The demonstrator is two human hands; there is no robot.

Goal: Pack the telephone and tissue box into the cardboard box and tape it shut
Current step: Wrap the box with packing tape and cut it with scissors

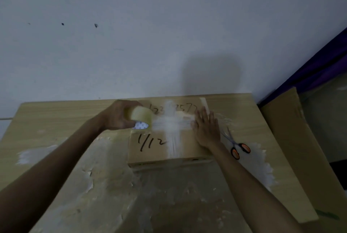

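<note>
A closed cardboard box (150, 150) with black handwriting on its lid sits on the wooden table (56, 120). Strips of clear tape cross the lid. My left hand (118, 116) grips a roll of clear tape (141, 118) at the lid's left edge, and a band of tape stretches from the roll across the top. My right hand (206, 127) lies flat, fingers spread, on the lid's right side over the tape. The telephone and tissue box are not visible.
Orange-handled scissors (234, 144) lie on the table just right of the box. A flat cardboard sheet (285, 138) leans at the table's right edge. A white wall stands right behind the table. The tabletop is covered in worn tape residue.
</note>
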